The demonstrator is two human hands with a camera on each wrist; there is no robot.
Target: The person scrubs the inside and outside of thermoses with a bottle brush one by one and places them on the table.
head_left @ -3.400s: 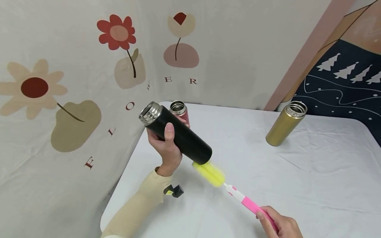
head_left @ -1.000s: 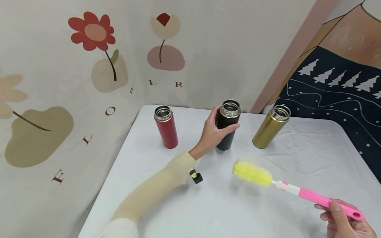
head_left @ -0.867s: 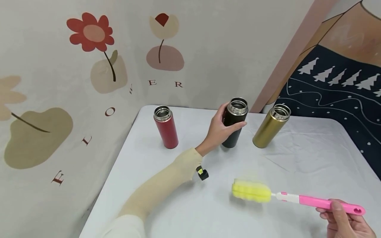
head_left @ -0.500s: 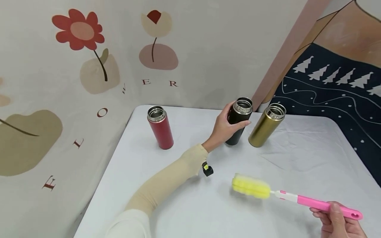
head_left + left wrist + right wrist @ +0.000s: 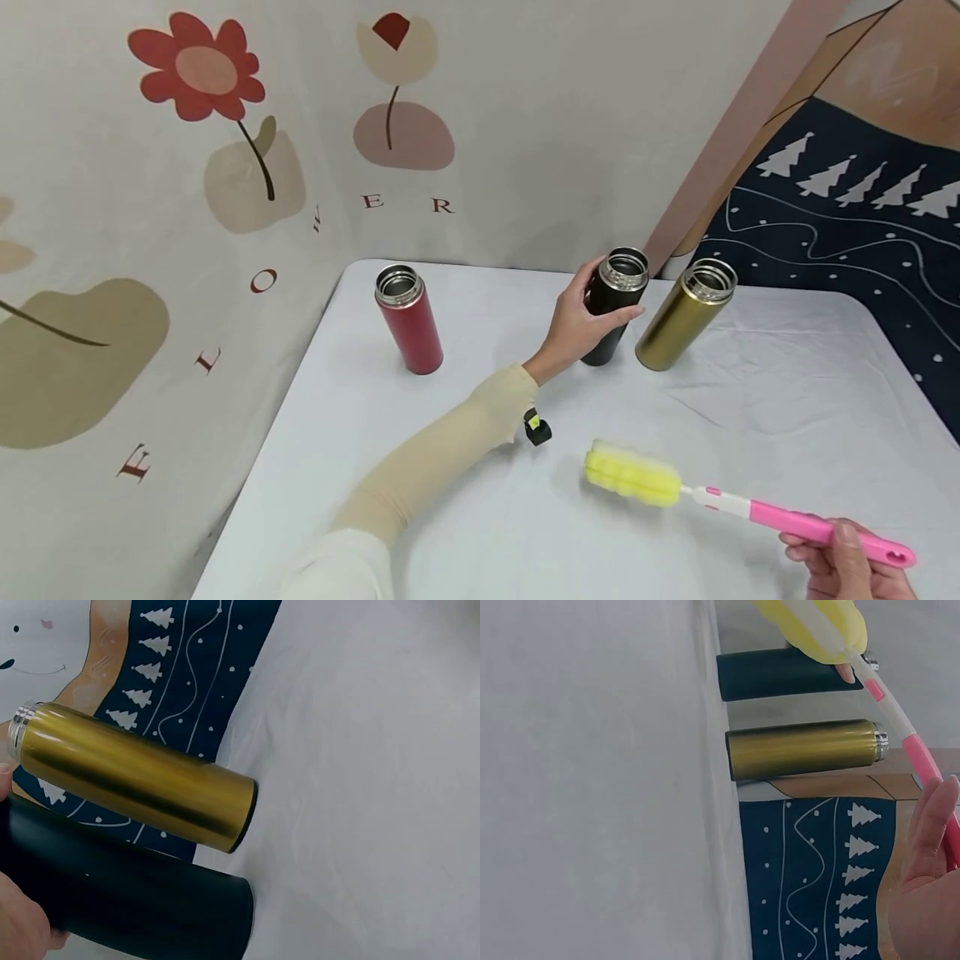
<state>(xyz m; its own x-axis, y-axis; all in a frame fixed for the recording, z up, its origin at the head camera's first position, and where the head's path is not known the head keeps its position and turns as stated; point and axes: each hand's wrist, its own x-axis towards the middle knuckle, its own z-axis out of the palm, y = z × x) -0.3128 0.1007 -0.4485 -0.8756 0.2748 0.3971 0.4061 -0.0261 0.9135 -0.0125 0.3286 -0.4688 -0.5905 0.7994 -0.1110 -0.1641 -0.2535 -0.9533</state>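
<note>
The black flask (image 5: 611, 304) stands near the table's (image 5: 787, 400) far edge, the left hand (image 5: 581, 321) curled round its upper body. Just beside it, toward the far right corner, stands the gold flask (image 5: 684, 314); the red flask (image 5: 408, 319) stands well apart toward the far left corner. Near the near edge, the right hand (image 5: 847, 567) grips the pink handle of a bottle brush (image 5: 720, 498), its yellow sponge head out over the cloth.

My head cam looks forward and down over the whole table (image 5: 787, 400). Left wrist cam sits very close, rolled sideways, on the black flask (image 5: 135, 900) and gold flask (image 5: 135, 780). Right wrist cam, also rolled but farther back, shares both flasks.
</note>
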